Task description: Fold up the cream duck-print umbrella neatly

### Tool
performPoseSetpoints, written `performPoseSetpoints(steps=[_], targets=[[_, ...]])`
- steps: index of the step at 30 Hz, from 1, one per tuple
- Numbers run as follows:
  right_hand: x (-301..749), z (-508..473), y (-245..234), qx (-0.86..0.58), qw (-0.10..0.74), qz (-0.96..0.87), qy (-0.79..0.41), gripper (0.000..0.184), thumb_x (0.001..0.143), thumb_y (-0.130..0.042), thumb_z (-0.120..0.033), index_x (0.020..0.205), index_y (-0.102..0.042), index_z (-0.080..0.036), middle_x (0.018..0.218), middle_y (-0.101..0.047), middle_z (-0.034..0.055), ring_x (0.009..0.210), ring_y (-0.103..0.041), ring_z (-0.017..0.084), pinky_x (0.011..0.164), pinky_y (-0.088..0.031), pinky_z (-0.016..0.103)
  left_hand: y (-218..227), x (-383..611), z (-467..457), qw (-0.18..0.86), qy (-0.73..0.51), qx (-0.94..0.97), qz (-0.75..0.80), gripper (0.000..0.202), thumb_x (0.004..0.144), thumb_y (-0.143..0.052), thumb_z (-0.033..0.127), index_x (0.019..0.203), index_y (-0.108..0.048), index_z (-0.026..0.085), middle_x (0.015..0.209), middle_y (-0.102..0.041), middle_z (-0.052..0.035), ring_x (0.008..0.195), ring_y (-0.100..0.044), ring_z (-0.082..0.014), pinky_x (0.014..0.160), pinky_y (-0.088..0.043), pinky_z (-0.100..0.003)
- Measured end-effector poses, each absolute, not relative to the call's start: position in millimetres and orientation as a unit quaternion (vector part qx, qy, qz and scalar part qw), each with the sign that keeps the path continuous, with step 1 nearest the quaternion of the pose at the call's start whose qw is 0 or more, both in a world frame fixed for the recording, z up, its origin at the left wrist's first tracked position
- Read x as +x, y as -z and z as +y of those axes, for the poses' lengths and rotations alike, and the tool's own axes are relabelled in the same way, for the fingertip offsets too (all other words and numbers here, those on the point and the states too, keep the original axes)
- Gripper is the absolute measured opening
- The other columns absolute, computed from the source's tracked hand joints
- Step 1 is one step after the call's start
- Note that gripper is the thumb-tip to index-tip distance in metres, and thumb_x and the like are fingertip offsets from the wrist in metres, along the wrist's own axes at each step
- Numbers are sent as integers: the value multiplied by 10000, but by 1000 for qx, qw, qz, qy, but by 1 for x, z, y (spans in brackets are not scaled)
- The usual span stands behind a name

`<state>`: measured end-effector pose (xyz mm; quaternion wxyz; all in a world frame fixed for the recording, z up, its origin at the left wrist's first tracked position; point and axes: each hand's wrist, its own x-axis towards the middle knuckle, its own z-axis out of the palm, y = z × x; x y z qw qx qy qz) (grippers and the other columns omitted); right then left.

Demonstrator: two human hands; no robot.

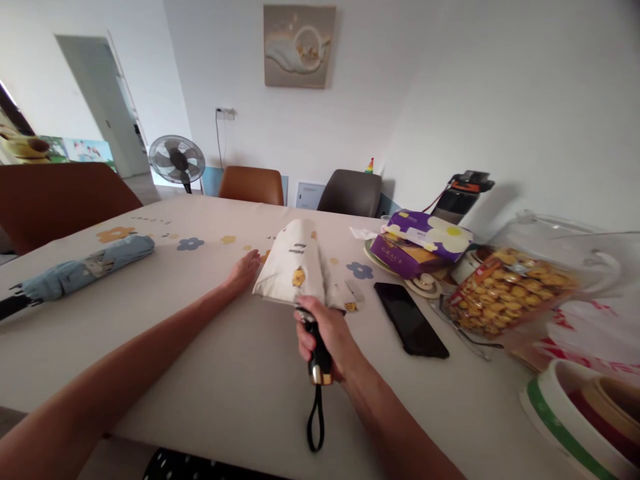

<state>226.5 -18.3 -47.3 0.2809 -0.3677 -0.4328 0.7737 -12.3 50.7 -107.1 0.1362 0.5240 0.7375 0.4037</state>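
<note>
A cream umbrella with small yellow prints is held over the table, its canopy folded down but loose. My right hand is wrapped round its black handle, and a black wrist strap dangles below. To the left of the canopy, my left hand rests low over the tablecloth, its fingers stretched toward the umbrella and partly hidden by it; I see nothing in it. A second umbrella, light blue and folded, lies on the table at the left.
The table has a flower-printed white cloth. On the right are a black phone, glasses, purple tissue packs, a snack tub, a dark bottle and rolls of tape. Chairs and a fan stand beyond.
</note>
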Motion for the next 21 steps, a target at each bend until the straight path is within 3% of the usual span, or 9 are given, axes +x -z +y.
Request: performPoseSetpoints(steps=[3, 8, 21], targets=[[234, -10, 40, -380, 364, -407, -747, 344, 765, -547, -455, 592, -450, -174, 321, -372, -59, 258, -354, 81, 281, -276, 179, 107, -20, 27, 137, -370, 527, 753, 440, 791, -452, 218, 1209, -520, 99, 1241, -566, -120, 1163, -504, -232, 1024, -345, -355], [237, -3, 37, -383, 424, -376, -730, 319, 752, -572, -419, 588, -455, -172, 356, -374, -64, 275, -314, 61, 291, -289, 180, 103, -26, 7, 108, -306, 544, 774, 418, 789, -430, 193, 1188, -517, 106, 1208, -583, -113, 1135, -520, -220, 1009, -364, -354], [236, 1, 40, -399, 445, -354, -719, 251, 715, -613, -361, 635, -455, -183, 420, -410, -60, 297, -321, 61, 290, -285, 181, 106, -27, 9, 88, -292, 570, 763, 380, 771, -409, 168, 1120, -552, 122, 1185, -590, -112, 1142, -506, -224, 1017, -354, -367]])
